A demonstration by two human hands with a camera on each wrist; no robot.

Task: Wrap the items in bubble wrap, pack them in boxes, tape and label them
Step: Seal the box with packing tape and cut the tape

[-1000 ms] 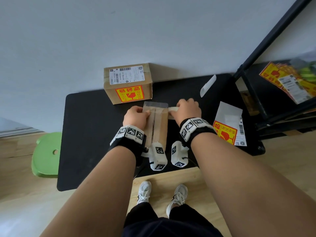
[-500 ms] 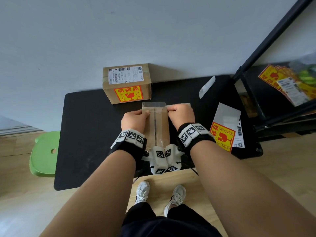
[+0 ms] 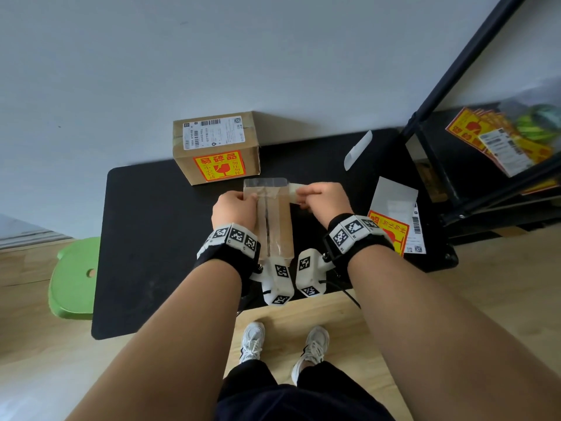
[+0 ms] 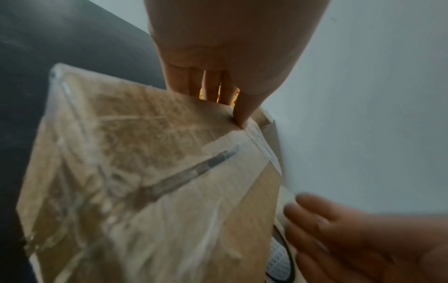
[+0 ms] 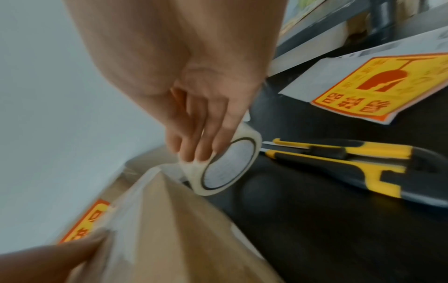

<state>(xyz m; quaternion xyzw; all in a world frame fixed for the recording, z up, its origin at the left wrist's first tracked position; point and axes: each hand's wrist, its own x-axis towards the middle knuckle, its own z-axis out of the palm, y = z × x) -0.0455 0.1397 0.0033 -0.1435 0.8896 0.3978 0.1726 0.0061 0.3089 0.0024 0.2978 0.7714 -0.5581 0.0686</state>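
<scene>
Box (image 3: 274, 220) flaps closed, contents hidden; left hand (image 3: 233, 208) grips box edge, right hand (image 3: 323, 200) grips tape roll (image 5: 225, 162).

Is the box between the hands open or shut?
Shut. The box has its flaps closed, with clear tape along the seam; the right hand holds a tape roll.

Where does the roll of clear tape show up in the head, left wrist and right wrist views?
Head: the tape roll peeks out left of the right hand, at the far right corner of the small box.
Left wrist: roll not clearly visible.
Right wrist: roll at centre, held in the fingers.
Shared landmark: the small box.
</scene>
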